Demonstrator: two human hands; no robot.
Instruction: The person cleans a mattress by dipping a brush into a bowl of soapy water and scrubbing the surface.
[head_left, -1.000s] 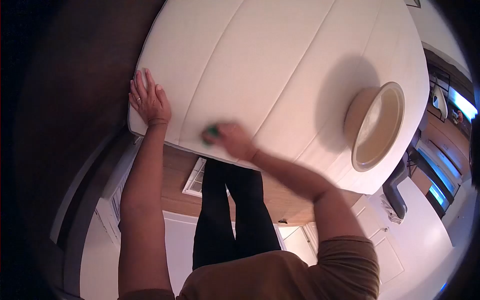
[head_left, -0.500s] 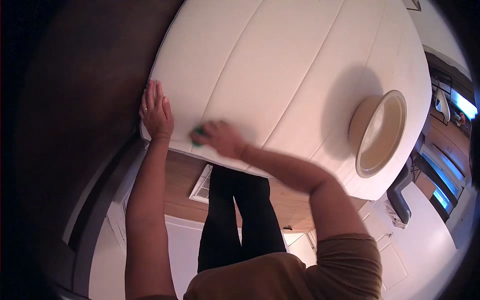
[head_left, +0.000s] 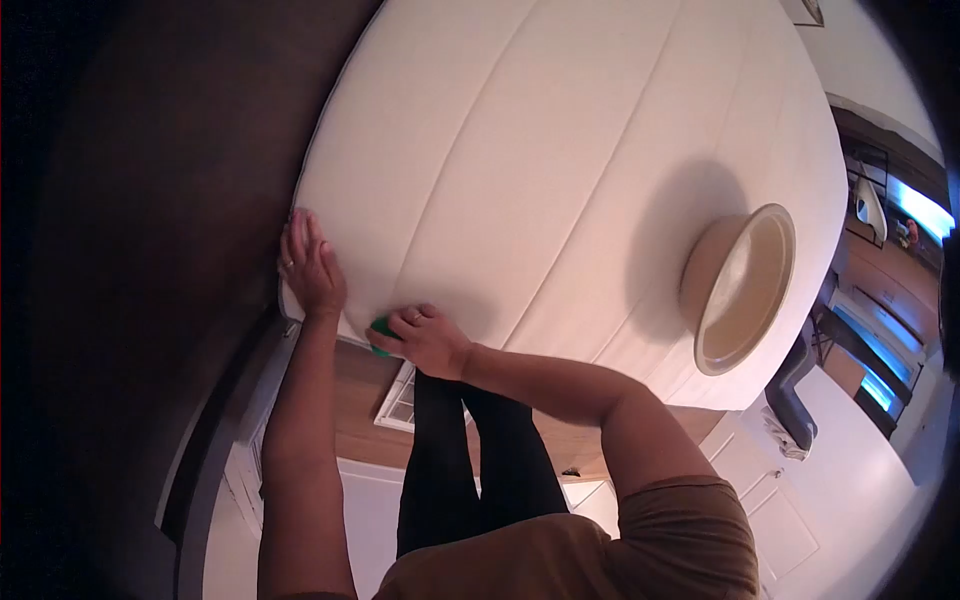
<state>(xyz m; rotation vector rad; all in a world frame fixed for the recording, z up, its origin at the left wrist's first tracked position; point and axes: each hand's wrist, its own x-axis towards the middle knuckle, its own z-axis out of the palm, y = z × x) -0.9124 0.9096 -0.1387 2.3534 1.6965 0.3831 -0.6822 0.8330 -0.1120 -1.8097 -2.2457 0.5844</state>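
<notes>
A white mattress [head_left: 520,170] with stitched seams fills the middle of the view. My left hand [head_left: 312,270], wearing a ring, rests flat on its near left corner, fingers stretched forward along the side edge. Just right of it, my right hand [head_left: 430,340] has its fingers curled over a small green sponge [head_left: 381,337] at the mattress's near edge. Most of the sponge is hidden under the fingers. On the right part of the mattress stands a beige basin [head_left: 700,280], its inside partly visible.
A dark brown surface [head_left: 160,200] borders the mattress on the left. Below the near edge are a wooden floor [head_left: 350,385] and a white floor vent [head_left: 397,400]. A white cabinet door [head_left: 775,510] and a cluttered shelf [head_left: 880,250] are at the right.
My right hand has drawn the green sponge toward the near edge of the mattress and is less blurred. My left hand stays on the corner. The whole view has shifted slightly.
</notes>
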